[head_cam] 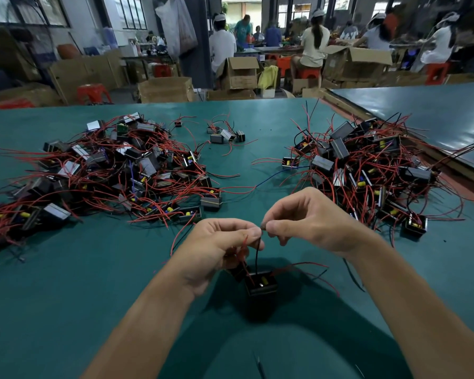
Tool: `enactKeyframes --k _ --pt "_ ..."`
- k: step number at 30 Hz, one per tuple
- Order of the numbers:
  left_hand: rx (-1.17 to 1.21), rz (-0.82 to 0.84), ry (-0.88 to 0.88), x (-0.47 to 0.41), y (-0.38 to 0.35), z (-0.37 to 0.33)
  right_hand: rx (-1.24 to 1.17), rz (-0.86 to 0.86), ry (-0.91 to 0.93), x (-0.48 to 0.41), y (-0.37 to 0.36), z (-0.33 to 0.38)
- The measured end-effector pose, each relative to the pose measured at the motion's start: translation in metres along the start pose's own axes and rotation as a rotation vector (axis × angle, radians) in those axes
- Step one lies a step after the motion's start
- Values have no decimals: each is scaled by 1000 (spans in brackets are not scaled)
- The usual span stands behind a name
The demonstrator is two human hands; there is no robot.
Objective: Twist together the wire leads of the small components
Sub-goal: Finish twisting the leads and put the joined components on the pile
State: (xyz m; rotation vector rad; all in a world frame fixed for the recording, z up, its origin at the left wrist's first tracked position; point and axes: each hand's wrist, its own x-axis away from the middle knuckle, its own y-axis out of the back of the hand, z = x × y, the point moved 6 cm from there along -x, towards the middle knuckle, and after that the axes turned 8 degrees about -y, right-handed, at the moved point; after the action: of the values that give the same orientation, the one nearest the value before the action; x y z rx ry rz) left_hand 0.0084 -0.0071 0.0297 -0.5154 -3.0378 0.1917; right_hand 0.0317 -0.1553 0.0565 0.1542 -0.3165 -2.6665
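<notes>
Dozens of small black parts tangled in red wire make up the left heap on the green surface, and a few strays lie beyond it toward the middle. Nearer, the person's left hand is raised over the surface. Its fingers are curled, the thumb and forefinger pinching the wire leads, with red strands bunched in the palm. A black lead drops from that pinch to the small component directly below the hands. I cannot tell whether it hangs or rests on the surface. Just to the right, the right hand meets the left almost fingertip to fingertip. Its thumb and forefinger are closed on the bare tip of the same leads, and the other fingers are loosely bent. Further right a second heap sprawls near the surface's edge, beside a neighbouring table.
</notes>
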Motion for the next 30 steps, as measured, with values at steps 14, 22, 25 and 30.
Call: enactKeyframes --k 14,22,25,30 --pt "7 52 113 0 1 7 58 47 26 0 -7 0" --pt "76 41 189 -1 4 13 147 -29 66 -2 -8 1" --pt "119 53 195 -1 4 12 152 -5 78 1 -8 4" --pt "76 67 197 -1 5 13 190 -18 104 1 -7 7"
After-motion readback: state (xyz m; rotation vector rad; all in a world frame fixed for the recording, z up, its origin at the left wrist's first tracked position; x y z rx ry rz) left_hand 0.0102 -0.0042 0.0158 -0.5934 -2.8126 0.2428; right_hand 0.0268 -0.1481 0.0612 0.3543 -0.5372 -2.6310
